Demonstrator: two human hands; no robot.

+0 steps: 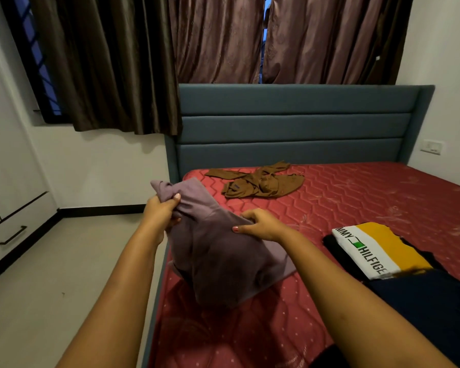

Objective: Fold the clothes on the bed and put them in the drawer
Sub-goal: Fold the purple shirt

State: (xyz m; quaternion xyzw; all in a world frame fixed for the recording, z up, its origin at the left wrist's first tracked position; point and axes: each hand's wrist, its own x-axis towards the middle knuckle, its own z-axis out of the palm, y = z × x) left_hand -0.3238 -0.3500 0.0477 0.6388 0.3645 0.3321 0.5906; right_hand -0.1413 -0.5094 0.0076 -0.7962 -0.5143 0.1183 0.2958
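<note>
Left hand [161, 211] and right hand [260, 225] clutched the mauve garment [218, 256]; Tommy Hilfiger shirt [375, 248] lay folded at three o'clock, brown shirt [260, 181] crumpled at twelve.

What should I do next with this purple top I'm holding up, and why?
Probably lay the purple top flat on the red mattress and smooth it. The left hand and right hand grip it bunched and lifted, so no clean fold seems possible yet.
</note>
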